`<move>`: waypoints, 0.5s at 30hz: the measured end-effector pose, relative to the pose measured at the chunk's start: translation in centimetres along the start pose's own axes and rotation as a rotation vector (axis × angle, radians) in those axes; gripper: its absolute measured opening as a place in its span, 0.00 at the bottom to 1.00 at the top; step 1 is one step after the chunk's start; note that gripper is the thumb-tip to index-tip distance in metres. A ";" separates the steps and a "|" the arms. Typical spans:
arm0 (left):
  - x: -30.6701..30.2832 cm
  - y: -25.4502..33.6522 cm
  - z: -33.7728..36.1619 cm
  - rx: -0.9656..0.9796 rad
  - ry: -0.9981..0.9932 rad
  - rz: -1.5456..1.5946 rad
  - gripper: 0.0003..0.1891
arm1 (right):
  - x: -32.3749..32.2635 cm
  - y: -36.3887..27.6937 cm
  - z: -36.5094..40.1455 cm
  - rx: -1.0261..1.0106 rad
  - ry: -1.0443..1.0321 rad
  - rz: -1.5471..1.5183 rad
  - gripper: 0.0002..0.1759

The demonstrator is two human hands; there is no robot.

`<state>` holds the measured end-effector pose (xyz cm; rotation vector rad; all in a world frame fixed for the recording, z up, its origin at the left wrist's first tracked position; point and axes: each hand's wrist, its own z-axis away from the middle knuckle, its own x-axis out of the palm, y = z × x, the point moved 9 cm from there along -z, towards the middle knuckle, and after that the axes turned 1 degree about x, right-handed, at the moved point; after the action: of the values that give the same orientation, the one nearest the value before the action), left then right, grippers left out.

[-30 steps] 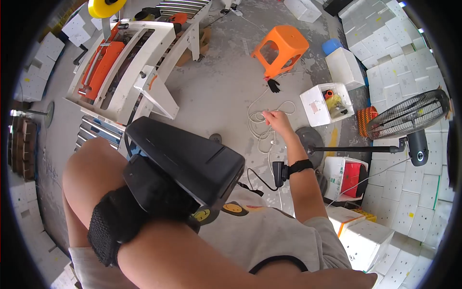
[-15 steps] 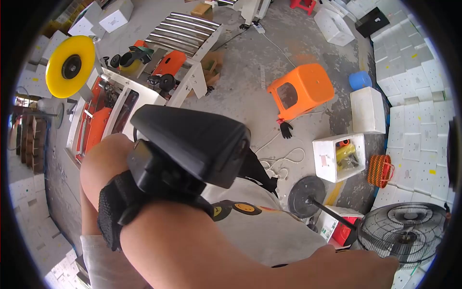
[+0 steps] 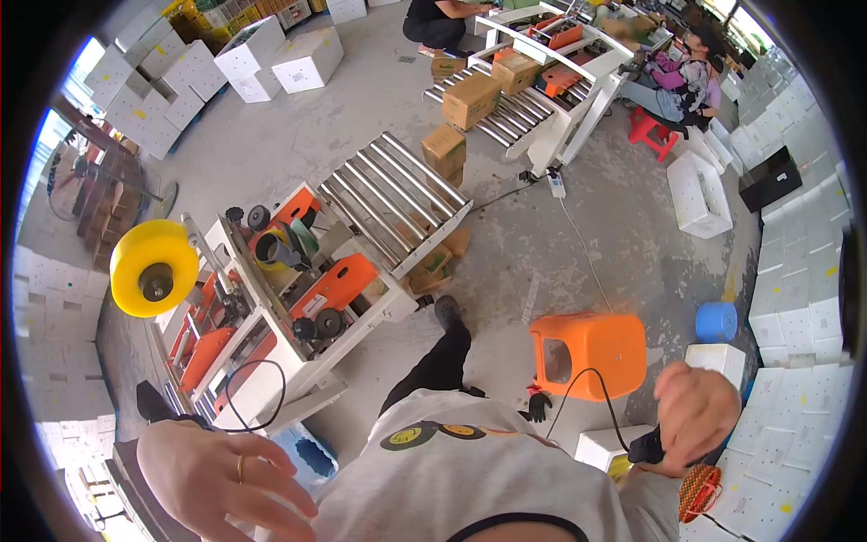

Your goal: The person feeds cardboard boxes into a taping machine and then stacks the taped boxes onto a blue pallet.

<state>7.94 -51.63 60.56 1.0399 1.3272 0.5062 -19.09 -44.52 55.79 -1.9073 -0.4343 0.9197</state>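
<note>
My left hand [image 3: 226, 483] is at the lower left with its fingers spread and nothing in them. It wears a ring, and a black device [image 3: 158, 402] with a looping cable sits at its wrist. Beyond it stands a white and orange carton-sealing machine [image 3: 298, 361] with a yellow tape roll [image 3: 149, 271]. At the lower right my right hand [image 3: 695, 411] is curled closed; no object shows in it, though its palm is hidden. A black device [image 3: 646, 447] with a cable is at that wrist. The orange stool [image 3: 596, 357] stands nearest to this hand.
A roller conveyor [image 3: 393, 199] extends from the machine, with cardboard boxes [image 3: 444, 149] beside it. Farther back, a person sits on a red stool [image 3: 652, 134] and another crouches. White foam boxes [image 3: 700, 194] and a blue bucket [image 3: 716, 322] stand right. A black glove [image 3: 539, 406] lies on the floor.
My arms have come apart from in front of my body, one hand now at each side. The view has tilted up, bringing the far conveyor and people into sight.
</note>
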 end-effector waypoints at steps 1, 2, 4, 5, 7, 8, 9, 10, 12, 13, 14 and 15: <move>-1.5 -0.7 0.2 -0.003 0.008 -0.011 0.19 | 0.3 -2.2 -2.1 -0.080 -0.226 -0.040 0.06; -3.2 -0.6 0.3 0.062 0.038 0.003 0.14 | 0.5 -3.4 -2.6 -0.199 -0.412 0.037 0.20; -6.0 -0.5 0.6 0.198 0.128 0.035 0.13 | -1.1 -4.2 -2.4 -0.312 -0.633 0.091 0.33; -7.4 -0.9 0.8 0.224 0.165 0.023 0.13 | -3.1 -5.5 -2.0 -0.443 -0.584 0.069 0.28; -10.3 -1.7 1.0 0.250 0.265 -0.003 0.12 | -7.3 -7.2 -0.1 -0.717 -0.469 0.045 0.21; -11.7 -2.1 1.3 0.253 0.322 -0.014 0.11 | -9.8 -7.5 0.8 -0.854 -0.404 0.021 0.19; -13.2 -2.8 1.3 0.251 0.387 -0.021 0.11 | -12.7 -7.5 1.7 -0.990 -0.334 -0.012 0.19; -14.5 -3.3 1.4 0.246 0.459 -0.026 0.11 | -16.0 -6.8 1.0 -1.123 -0.258 -0.047 0.20; -17.5 -4.7 2.2 0.222 0.630 -0.008 0.12 | -24.0 1.1 -3.0 -0.976 -0.289 -0.274 0.11; -18.7 -5.6 2.7 0.215 0.723 0.001 0.12 | -27.6 7.1 -7.1 -0.820 -0.314 -0.457 0.04; -19.4 -7.1 2.9 0.212 0.823 0.021 0.13 | -30.3 15.3 -14.1 -0.489 0.116 -0.141 0.16; -20.4 -9.2 3.6 0.213 0.945 0.057 0.14 | -32.1 25.7 -18.5 0.091 0.037 0.117 0.34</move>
<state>4.49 -73.83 63.48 1.0451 2.2187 0.9834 -28.19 -88.55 51.99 -1.8786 -0.2565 0.9628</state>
